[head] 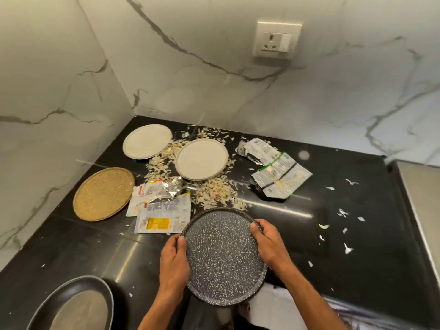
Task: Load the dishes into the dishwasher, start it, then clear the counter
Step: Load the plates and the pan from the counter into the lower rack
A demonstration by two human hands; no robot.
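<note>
While the speckled plate (225, 256) is gripped at opposite rims by left hand (173, 260) and right hand (270, 244), over the counter (333, 234) edge, it is judged stiff, breakable, likely slippery.

Black white-speckled plate (223, 256); two cream plates (147, 141); tan woven mat (103, 194); glossy black counter (345, 258); white grey-veined marble wall (214, 67).

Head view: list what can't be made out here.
- Black dish, bottom left: cut off by the frame edge.
- Speckled plate: its underside and the fingers beneath are hidden; left hand and right hand grip its rim.
- Print on the wrappers: too small to read.
- Dishwasher: not in view.
</note>
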